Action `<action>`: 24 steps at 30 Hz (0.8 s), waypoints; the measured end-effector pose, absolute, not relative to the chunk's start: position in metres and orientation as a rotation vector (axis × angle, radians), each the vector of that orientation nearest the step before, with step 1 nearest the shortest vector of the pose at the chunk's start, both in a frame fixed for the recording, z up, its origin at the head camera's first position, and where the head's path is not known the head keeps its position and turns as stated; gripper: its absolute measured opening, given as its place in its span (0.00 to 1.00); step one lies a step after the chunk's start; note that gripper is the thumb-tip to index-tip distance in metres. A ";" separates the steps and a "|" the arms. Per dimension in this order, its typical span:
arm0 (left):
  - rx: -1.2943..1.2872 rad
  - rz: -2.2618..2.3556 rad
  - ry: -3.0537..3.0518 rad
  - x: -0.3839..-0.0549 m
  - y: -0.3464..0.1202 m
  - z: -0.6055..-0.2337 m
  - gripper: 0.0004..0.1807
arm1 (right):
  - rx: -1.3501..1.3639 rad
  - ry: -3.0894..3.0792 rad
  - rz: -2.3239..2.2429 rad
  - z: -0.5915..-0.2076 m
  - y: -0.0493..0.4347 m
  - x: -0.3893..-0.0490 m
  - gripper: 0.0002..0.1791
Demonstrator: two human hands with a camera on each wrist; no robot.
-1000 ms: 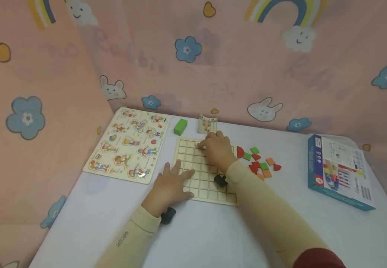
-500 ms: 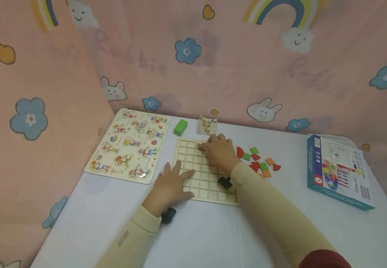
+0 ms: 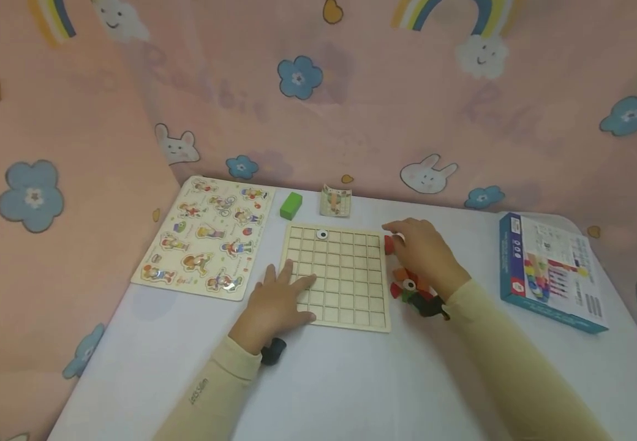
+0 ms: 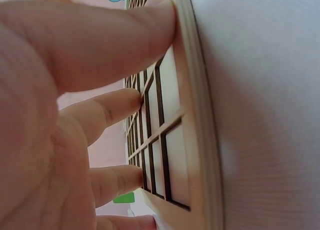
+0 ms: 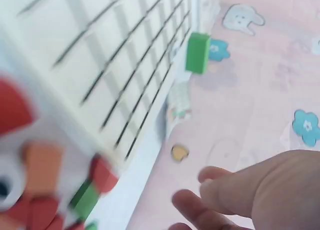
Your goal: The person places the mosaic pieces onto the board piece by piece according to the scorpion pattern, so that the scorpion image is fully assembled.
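Note:
A pale wooden grid board [image 3: 346, 275] lies mid-table. My left hand [image 3: 269, 306] is spread, its fingertips on the board's left side; in the left wrist view the thumb [image 4: 150, 27] presses near the rim. A round black-and-white eye piece [image 3: 322, 234] sits in the top row. My right hand [image 3: 427, 251] is over the loose pieces right of the board, fingers loosely bent. In the right wrist view its fingers [image 5: 190, 202] show nothing between them. A red piece [image 3: 388, 245] lies by the thumb. Another eye piece [image 3: 409, 285] lies among orange, red and green ones.
A puzzle board with children figures [image 3: 203, 239] lies at the left. Behind the grid board are a green block [image 3: 291, 206] and a small curled picture card [image 3: 335, 201]. A boxed set [image 3: 552, 269] lies at the right. A pink printed curtain [image 3: 351, 122] hangs behind the table.
My right hand has left the board's top row and moved right to the loose pieces. The eye piece it had covered now shows on the board. My left hand stays put.

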State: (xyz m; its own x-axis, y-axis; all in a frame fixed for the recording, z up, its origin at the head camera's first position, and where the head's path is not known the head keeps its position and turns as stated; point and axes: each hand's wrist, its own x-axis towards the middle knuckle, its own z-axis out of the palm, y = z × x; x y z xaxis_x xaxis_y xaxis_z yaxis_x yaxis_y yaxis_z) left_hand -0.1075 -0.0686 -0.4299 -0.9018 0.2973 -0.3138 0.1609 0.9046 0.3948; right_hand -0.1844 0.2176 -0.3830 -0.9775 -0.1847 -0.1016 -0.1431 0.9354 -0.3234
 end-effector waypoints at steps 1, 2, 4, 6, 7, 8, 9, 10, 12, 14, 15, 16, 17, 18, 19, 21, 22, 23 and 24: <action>0.334 0.519 2.696 -0.107 -0.069 -0.429 0.43 | -0.221 2.959 -0.468 -0.384 0.225 -0.178 0.22; 0.331 0.522 2.695 -0.108 -0.069 -0.429 0.43 | -0.181 2.948 -0.462 -0.385 0.232 -0.172 0.21; 0.328 0.529 2.694 -0.107 -0.068 -0.429 0.43 | -0.122 2.918 -0.436 -0.390 0.244 -0.161 0.21; 0.327 0.530 2.692 -0.107 -0.068 -0.430 0.43 | -0.078 2.877 -0.430 -0.397 0.253 -0.150 0.21; 0.328 0.530 2.690 -0.107 -0.068 -0.430 0.43 | -0.074 2.866 -0.420 -0.402 0.256 -0.145 0.20; 0.330 0.528 2.689 -0.107 -0.068 -0.430 0.43 | -0.064 2.847 -0.425 -0.406 0.259 -0.140 0.20; 0.335 0.533 2.690 -0.107 -0.067 -0.430 0.43 | -0.078 2.840 -0.424 -0.410 0.261 -0.137 0.19; 0.337 0.533 2.692 -0.107 -0.068 -0.430 0.43 | -0.093 2.839 -0.428 -0.413 0.261 -0.134 0.18; 0.343 0.536 2.693 -0.106 -0.068 -0.431 0.43 | -0.132 2.857 -0.419 -0.419 0.260 -0.129 0.15; 0.351 0.538 2.697 -0.107 -0.069 -0.431 0.43 | -0.172 2.887 -0.403 -0.422 0.258 -0.125 0.13; 0.354 0.541 2.698 -0.107 -0.069 -0.431 0.43 | -0.194 2.907 -0.392 -0.423 0.256 -0.124 0.12; 0.356 0.538 2.697 -0.107 -0.069 -0.431 0.43 | -0.202 2.919 -0.391 -0.423 0.255 -0.123 0.12; 0.356 0.539 2.696 -0.107 -0.069 -0.431 0.43 | -0.204 2.931 -0.388 -0.424 0.254 -0.123 0.12; 0.357 0.537 2.697 -0.107 -0.069 -0.431 0.43 | -0.203 2.941 -0.386 -0.425 0.254 -0.123 0.13; 0.358 0.536 2.697 -0.107 -0.069 -0.431 0.43 | -0.196 2.948 -0.384 -0.425 0.253 -0.123 0.13; 0.359 0.533 2.699 -0.107 -0.069 -0.431 0.43 | -0.171 2.953 -0.392 -0.428 0.252 -0.125 0.15; 0.360 0.530 2.700 -0.107 -0.069 -0.431 0.43 | -0.160 2.956 -0.394 -0.428 0.252 -0.126 0.15; 0.360 0.527 2.700 -0.107 -0.069 -0.431 0.43 | -0.150 2.959 -0.392 -0.429 0.252 -0.127 0.15; 0.360 0.523 2.699 -0.107 -0.069 -0.431 0.43 | -0.139 2.957 -0.401 -0.429 0.252 -0.127 0.15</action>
